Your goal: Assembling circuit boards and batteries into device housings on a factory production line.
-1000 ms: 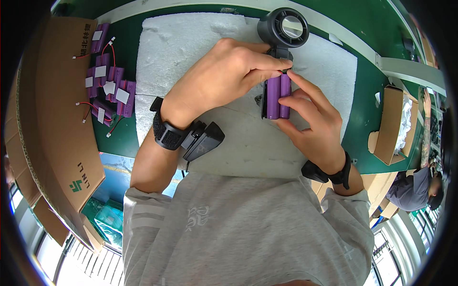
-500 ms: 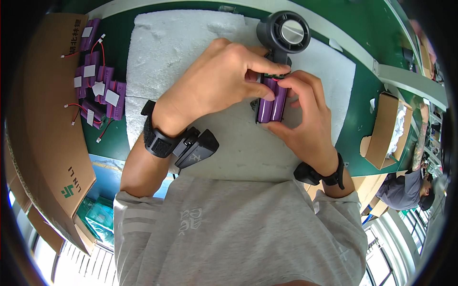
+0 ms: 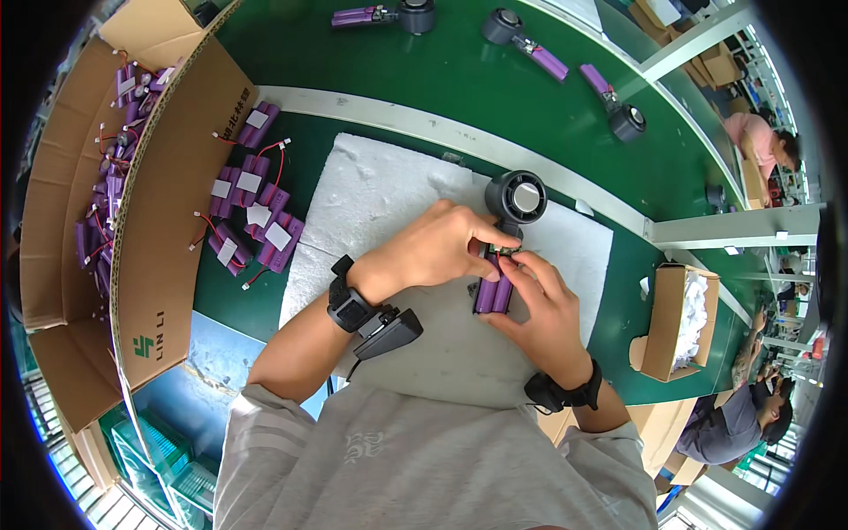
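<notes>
A small dark grey handheld fan (image 3: 517, 198) lies on the white foam sheet (image 3: 389, 177), its round head pointing away from me. Two purple battery cells (image 3: 493, 296) sit in its open handle, beside a bit of green circuit board and a red wire. My left hand (image 3: 449, 243) reaches over from the left, thumb and fingers closed on the handle near the board. From the right, my right hand (image 3: 543, 296) grips the same handle, forefinger at the wire and thumb by the lower end of the cells. The fingertips partly hide the wire and its plug.
Several purple battery packs (image 3: 250, 181) with red leads lie left of the foam, beside a big cardboard box (image 3: 177, 203) holding more. Across the white rail (image 3: 380, 110) lie other opened fans (image 3: 503, 26). A small carton (image 3: 664, 322) with white pieces stands right; co-workers sit beyond.
The view has tilted up and away, so the fans beyond the rail and the inside of the big box now show. Both hands remain at the fan handle, with fingers shifted slightly.
</notes>
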`<state>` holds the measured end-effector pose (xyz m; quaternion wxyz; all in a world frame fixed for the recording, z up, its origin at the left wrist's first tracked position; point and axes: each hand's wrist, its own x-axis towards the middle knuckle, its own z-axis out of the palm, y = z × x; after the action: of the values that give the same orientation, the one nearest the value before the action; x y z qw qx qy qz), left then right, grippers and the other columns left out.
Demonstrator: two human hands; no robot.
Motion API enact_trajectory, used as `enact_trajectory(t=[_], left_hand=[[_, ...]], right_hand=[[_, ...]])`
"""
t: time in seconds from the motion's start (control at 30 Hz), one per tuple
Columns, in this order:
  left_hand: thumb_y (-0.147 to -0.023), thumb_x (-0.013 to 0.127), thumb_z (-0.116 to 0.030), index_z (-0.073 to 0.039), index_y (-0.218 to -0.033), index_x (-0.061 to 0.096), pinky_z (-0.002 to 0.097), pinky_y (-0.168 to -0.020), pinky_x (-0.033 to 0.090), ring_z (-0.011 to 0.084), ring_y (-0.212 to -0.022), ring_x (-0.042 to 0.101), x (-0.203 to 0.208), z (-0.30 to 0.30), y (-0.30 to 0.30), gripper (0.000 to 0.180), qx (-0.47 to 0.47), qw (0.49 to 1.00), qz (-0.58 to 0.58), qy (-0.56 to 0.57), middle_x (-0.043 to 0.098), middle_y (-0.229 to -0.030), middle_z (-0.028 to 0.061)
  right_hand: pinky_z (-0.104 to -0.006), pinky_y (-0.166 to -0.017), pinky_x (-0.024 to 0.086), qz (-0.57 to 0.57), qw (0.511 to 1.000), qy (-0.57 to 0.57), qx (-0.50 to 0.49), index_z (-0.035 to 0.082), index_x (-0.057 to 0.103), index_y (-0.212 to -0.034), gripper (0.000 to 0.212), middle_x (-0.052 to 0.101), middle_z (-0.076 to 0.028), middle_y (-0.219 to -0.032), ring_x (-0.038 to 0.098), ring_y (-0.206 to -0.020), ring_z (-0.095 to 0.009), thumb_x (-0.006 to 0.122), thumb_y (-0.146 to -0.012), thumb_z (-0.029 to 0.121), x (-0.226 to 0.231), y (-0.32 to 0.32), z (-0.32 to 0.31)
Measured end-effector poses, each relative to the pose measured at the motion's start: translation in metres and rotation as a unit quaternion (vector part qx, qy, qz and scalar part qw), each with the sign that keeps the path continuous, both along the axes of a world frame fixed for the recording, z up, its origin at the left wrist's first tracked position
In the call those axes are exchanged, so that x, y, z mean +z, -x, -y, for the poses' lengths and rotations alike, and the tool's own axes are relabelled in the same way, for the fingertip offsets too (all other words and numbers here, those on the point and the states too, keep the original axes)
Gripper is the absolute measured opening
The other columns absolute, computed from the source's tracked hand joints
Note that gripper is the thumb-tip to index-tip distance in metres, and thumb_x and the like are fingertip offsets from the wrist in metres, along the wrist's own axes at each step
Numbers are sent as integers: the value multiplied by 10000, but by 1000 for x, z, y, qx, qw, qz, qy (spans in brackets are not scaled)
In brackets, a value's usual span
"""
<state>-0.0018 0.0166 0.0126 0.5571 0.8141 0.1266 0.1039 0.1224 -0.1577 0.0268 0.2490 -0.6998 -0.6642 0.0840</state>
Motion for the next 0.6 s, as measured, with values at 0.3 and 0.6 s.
enact_trajectory(t=[0.3,0.6], left_hand=[[-733,760,-35,-88,-1263,588,353,-852,537,297,-999,648,-4,2,-2,560,51,993,78,-75,637,-1173,151],[-796,705,-91,-97,-1340,498,420,-908,508,375,-1075,590,-5,8,2,583,79,979,91,-162,580,-1241,177]], right_hand=[[-395,-924,498,1,999,24,27,14,580,-1226,736,522,-130,-1320,565,-1146,-325,868,-558,129,3,-27,-24],[-366,-923,481,84,995,-41,-32,66,547,-1290,559,503,-136,-1370,523,-1225,-296,701,-755,14,32,-114,-109]])
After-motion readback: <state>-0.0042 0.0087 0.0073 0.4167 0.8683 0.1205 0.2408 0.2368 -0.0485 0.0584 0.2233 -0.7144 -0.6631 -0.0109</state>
